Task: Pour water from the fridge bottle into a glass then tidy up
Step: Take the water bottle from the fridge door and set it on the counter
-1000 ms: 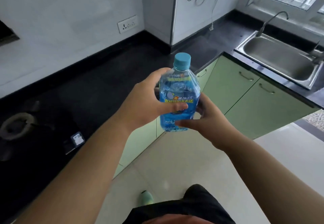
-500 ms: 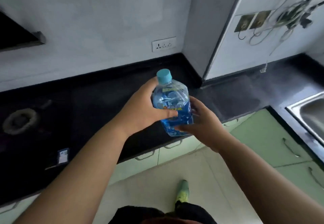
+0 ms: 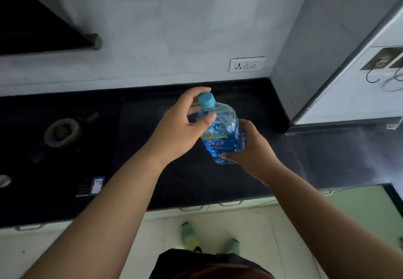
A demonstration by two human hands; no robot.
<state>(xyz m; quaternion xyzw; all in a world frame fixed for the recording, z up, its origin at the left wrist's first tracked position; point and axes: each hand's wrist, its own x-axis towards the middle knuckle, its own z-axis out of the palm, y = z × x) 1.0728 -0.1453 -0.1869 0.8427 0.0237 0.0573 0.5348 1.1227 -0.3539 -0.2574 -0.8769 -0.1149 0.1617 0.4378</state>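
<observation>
A small plastic water bottle (image 3: 224,135) with a blue label and a light blue cap (image 3: 206,100) hangs tilted above the black countertop (image 3: 196,182). My right hand (image 3: 250,147) grips its lower body from the right and underneath. My left hand (image 3: 181,130) is at the bottle's neck, the fingers curled behind the cap and the thumb against the bottle's shoulder. The cap sits on the bottle. No glass is in view.
A gas burner (image 3: 62,131) is set in the counter at the left, under a dark range hood (image 3: 43,27). A wall socket (image 3: 247,63) is on the tiled wall. A grey pillar (image 3: 316,49) stands at the right. Pale green cabinets (image 3: 359,209) run below the counter.
My view has turned left and toward the counter, and the sink has left the frame. My left hand has slid from the bottle's body up to its cap. My right hand keeps its hold.
</observation>
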